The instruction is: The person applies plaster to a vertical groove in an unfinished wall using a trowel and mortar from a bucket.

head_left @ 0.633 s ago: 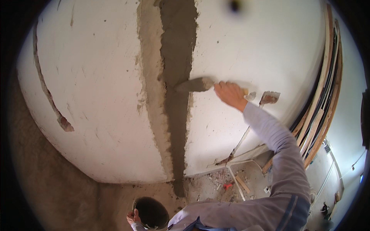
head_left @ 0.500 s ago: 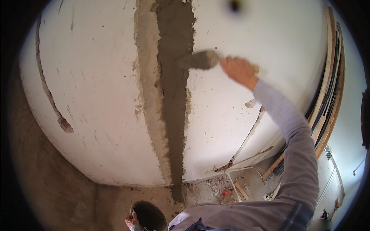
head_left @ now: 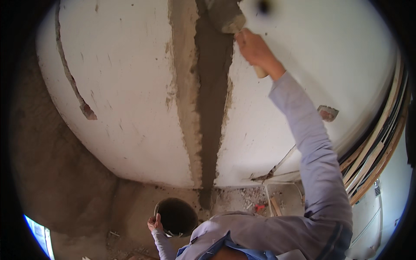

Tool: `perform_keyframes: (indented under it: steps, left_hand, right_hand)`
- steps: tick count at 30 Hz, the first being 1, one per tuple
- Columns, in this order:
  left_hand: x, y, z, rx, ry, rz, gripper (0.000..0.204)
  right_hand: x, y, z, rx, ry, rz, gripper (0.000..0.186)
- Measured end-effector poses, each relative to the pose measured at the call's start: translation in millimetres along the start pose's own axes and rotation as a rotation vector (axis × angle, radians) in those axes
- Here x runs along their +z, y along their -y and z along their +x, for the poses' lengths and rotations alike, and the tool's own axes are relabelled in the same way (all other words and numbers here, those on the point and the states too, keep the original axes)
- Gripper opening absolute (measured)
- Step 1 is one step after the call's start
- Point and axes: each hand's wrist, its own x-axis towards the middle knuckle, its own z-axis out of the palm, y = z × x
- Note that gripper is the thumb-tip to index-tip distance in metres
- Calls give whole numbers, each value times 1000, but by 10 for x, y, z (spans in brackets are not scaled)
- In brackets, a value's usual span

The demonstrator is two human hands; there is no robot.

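Right hand (head_left: 256,51) closed around the pale wooden handle (head_left: 261,72) of a grey metal trowel with a broad mortar-smeared blade (head_left: 223,15); left hand (head_left: 155,223) gripping the left rim of a dark round bucket (head_left: 175,201), thumb up at the edge, fingers partly hidden. Biggest thing: white scuffed plaster wall (head_left: 130,104), bowed by the lens. Next, brown dusty concrete floor (head_left: 134,197) along its foot. Dark grey wet-looking mortar strip (head_left: 212,86) runs top to bottom mid-wall, lighter tan rough-edged band (head_left: 187,86) directly along its left. Bundle of long brown wooden strips (head_left: 390,117) at far right, dark lengths among them. Bucket low, left of the strip's foot, mouth toward camera; contents too dark to tell. Trowel at top, over the strip and its right border, blade partly cut by the picture edge; wall contact can't be told. Narrow jagged groove (head_left: 71,76) upper left. Small reddish-brown recess (head_left: 328,113) right of the grey-sleeved forearm. Smallest: bright red scrap (head_left: 260,208) among floor rubble.
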Motion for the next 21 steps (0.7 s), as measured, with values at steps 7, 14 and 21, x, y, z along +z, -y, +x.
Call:
perform_keyframes:
  steps: [7, 14, 21]
  left_hand:
    - [-294, 65, 108, -2, 107, 116, 53]
    - [-691, 193, 443, 101, 23, 253, 53]
    - [-766, -282, 636, 161, 92, 201, 57]
  right_hand:
    - [1436, -122, -1513, 86, 55, 50, 24]
    - [2104, -381, -2975, 149, 347, 2, 21]
    - [1094, -343, -1950, 138, -89, 14, 23]
